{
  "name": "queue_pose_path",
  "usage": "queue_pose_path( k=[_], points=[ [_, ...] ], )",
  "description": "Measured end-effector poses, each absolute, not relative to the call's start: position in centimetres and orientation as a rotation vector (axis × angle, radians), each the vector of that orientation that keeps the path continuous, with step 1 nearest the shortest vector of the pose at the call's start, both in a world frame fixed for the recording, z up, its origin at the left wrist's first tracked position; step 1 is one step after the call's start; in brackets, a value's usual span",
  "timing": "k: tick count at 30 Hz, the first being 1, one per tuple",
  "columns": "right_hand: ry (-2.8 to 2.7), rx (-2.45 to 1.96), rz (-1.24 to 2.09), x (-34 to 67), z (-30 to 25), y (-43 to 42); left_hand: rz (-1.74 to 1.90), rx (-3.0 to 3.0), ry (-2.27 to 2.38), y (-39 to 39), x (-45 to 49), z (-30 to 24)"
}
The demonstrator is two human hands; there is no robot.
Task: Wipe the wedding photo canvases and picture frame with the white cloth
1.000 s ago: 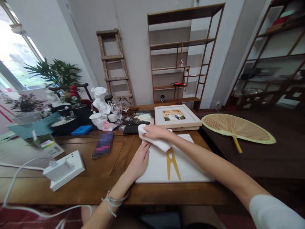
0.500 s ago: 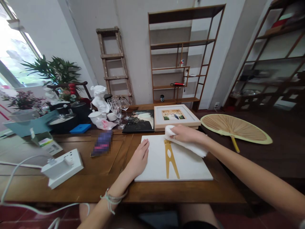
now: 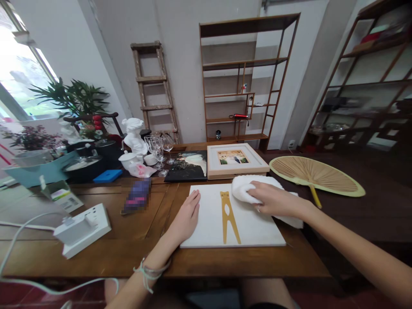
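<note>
A flat white canvas board [image 3: 206, 231] lies near the table's front edge. Painted or laid on it is a golden-yellow figure [image 3: 225, 209] with a cat-like head and two long legs; I cannot tell which. My left hand [image 3: 187, 218] rests flat along the board's left edge, fingers stretched out. In my right hand [image 3: 268, 198] is a bunched white cloth [image 3: 243, 188], pressed on the board's upper right part. The cloth's loose end hangs past the board's right side.
Behind the board lie a framed picture [image 3: 212, 163] and a dark painting [image 3: 193, 169]. A palm-leaf fan [image 3: 322, 176] is at the right. Wine glasses [image 3: 157, 150] and a white bust [image 3: 133, 137] stand back left. A power strip [image 3: 85, 234] with cables sits left.
My right hand has moved right with the cloth, off the top of the yellow figure, whose head now shows. The left hand stays on the board's edge.
</note>
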State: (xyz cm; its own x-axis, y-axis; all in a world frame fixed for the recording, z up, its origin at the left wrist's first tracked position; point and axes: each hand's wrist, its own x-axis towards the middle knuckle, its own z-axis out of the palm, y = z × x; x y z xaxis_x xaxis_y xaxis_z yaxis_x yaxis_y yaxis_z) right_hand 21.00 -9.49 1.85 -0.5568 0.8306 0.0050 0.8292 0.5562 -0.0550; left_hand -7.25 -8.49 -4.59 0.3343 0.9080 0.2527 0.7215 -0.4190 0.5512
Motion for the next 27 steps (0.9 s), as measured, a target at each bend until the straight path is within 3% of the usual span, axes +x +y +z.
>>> queue_pose_path(
  k=[14, 27],
  points=[
    [-2.709, -1.335, 0.116, 20.3, 1.0, -7.7, 0.761, 2.297, 1.444, -8.3, -7.2, -4.8],
    [-2.750, -1.308, 0.563, 20.5, 3.5, -19.9, 0.760, 2.333, 1.435, -8.3, -7.1, -4.8]
  ],
)
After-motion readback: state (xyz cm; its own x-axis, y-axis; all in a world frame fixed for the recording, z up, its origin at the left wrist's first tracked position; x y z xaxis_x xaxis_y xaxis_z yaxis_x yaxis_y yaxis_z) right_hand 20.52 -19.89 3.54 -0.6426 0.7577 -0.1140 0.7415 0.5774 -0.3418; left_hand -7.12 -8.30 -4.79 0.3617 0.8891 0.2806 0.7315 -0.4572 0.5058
